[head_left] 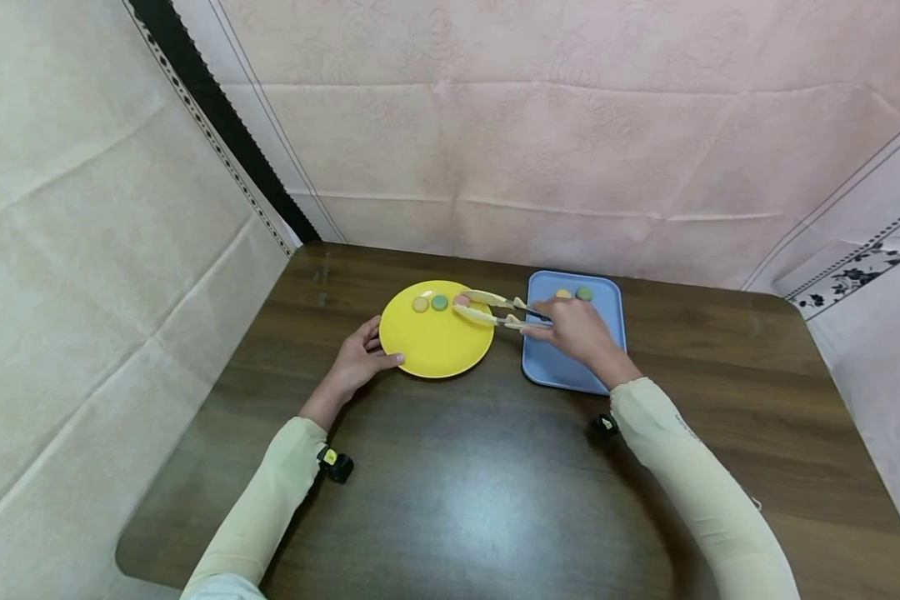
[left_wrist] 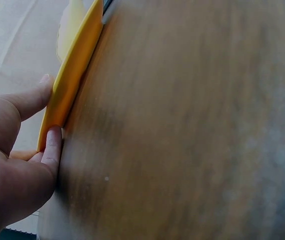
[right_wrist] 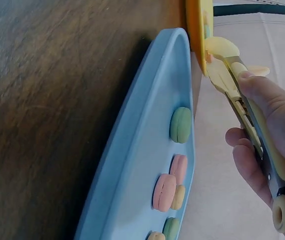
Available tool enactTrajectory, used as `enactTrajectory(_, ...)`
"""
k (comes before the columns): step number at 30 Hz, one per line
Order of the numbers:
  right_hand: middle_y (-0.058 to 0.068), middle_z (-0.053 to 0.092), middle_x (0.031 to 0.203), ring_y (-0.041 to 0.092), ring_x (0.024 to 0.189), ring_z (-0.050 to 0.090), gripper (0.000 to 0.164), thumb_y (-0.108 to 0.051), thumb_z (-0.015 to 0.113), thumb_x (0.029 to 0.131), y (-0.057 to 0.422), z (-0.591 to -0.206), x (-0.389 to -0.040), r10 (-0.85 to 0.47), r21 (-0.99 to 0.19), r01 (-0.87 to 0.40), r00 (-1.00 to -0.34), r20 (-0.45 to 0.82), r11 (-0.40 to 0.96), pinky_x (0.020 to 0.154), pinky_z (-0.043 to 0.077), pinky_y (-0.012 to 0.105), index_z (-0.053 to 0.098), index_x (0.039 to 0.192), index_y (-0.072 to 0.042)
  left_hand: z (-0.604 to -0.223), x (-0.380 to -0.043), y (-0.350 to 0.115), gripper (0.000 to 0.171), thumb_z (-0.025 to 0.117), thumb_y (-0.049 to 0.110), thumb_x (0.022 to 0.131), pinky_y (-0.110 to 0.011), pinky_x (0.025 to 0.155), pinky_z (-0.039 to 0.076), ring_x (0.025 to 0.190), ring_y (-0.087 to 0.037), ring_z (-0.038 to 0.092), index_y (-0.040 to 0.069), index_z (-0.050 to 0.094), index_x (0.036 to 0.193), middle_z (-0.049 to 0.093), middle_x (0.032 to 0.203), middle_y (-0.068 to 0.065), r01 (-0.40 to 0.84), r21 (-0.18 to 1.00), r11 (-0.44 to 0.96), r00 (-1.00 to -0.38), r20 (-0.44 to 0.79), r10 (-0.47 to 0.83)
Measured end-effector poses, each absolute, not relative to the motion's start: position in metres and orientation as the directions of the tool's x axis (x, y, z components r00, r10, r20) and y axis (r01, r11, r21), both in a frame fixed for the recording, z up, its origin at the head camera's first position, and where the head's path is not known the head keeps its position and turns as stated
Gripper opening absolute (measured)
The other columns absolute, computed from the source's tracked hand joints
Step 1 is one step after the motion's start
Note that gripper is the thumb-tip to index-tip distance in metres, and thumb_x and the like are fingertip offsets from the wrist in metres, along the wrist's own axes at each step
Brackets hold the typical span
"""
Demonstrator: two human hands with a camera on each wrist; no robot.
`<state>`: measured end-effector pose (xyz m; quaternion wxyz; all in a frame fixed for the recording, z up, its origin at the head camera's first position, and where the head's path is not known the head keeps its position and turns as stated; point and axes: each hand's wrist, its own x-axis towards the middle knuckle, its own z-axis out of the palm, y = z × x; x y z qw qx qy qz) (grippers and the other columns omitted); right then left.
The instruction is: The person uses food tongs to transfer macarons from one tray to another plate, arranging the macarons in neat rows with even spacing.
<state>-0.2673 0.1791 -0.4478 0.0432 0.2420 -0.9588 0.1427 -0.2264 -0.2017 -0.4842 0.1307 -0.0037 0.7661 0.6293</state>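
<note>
My left hand point(head_left: 358, 360) pinches the left rim of a round yellow plate point(head_left: 435, 346), thumb above and fingers below, as the left wrist view shows. On the plate a yellow macaron point(head_left: 420, 305), a green macaron point(head_left: 439, 302) and a pink macaron point(head_left: 461, 300) form a row. My right hand point(head_left: 579, 332) grips cream-tipped tongs point(right_wrist: 255, 112) over the blue tray. Their tips reach across the plate's right side, one on each side of the pink macaron; whether they squeeze it I cannot tell.
Right of the plate lies a rectangular blue tray point(head_left: 558, 367). Several macarons sit in it, among them a green one point(right_wrist: 181, 125) and a pink one point(right_wrist: 164, 192). The brown wooden table point(head_left: 450, 467) ends at a cloth-covered wall point(head_left: 540, 150) behind.
</note>
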Motion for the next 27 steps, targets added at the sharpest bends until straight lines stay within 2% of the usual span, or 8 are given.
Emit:
enactTrajectory(5,0.015,0.075,0.110,0.027,0.087,0.068,0.055,-0.046,0.074,0.093,0.179,-0.451,-0.270,-0.463,-0.222,-0.488,-0.872,0.160,0.844,0.069,0.059,0.044,0.072,0.128,-0.004,-0.486,-0.227,-0.202,0.095,0.077,0.000,0.090,-0.036,0.104,0.051,0.141,-0.036,0.045,0.001,0.017,0.162,0.038,0.159,-0.020,-0.171,0.962,0.214,-0.966,-0.207,0.157)
enactTrajectory(12,0.014,0.075,0.101,0.026,0.081,0.066,0.054,-0.046,0.075,0.092,0.176,-0.450,-0.271,-0.479,-0.175,-0.510,-0.857,0.191,0.842,0.064,0.057,0.042,0.073,0.125,-0.004,-0.511,-0.239,-0.208,0.097,0.078,0.004,0.090,-0.039,0.106,0.050,0.141,-0.033,0.045,0.006,0.016,0.164,0.037,0.160,-0.017,-0.166,0.963,0.214,-0.968,-0.201,0.149)
enactTrajectory(17,0.014,0.074,0.105,0.025,0.082,0.065,0.054,-0.045,0.076,0.092,0.179,-0.450,-0.268,-0.463,-0.221,-0.499,-0.864,0.198,0.838,0.065,0.057,0.042,0.072,0.127,-0.004,-0.515,-0.239,-0.208,0.097,0.081,0.007,0.088,-0.034,0.103,0.052,0.139,-0.032,0.048,0.009,0.021,0.164,0.041,0.158,-0.015,-0.141,0.968,0.207,-0.975,-0.172,0.140)
enactTrajectory(20,0.013,0.071,0.095,0.024,0.075,0.060,0.055,-0.044,0.077,0.091,0.184,-0.449,-0.264,-0.448,-0.271,-0.494,-0.868,0.215,0.826,0.065,0.053,0.041,0.072,0.128,-0.004,-0.516,-0.239,-0.208,0.097,0.082,0.005,0.087,-0.031,0.100,0.053,0.137,-0.032,0.049,0.008,0.022,0.163,0.043,0.157,-0.015,-0.133,0.971,0.200,-0.977,-0.162,0.138)
enactTrajectory(24,0.004,0.060,0.074,0.023,0.066,0.048,0.050,-0.041,0.080,0.089,0.193,-0.444,-0.258,-0.441,-0.307,-0.509,-0.857,0.266,0.804,0.059,0.043,0.037,0.074,0.123,-0.004,-0.516,-0.239,-0.208,0.098,0.082,0.004,0.086,-0.029,0.098,0.054,0.136,-0.032,0.050,0.007,0.022,0.163,0.043,0.156,-0.016,-0.134,0.972,0.191,-0.978,-0.161,0.135)
enactTrajectory(27,0.001,0.060,0.071,0.020,0.064,0.045,0.045,-0.038,0.081,0.089,0.199,-0.440,-0.251,-0.432,-0.318,-0.518,-0.849,0.305,0.794,0.055,0.041,0.034,0.076,0.119,-0.005,-0.515,-0.238,-0.208,0.098,0.082,0.003,0.086,-0.030,0.098,0.054,0.137,-0.032,0.050,0.006,0.021,0.163,0.042,0.156,-0.016,-0.134,0.972,0.193,-0.978,-0.161,0.134)
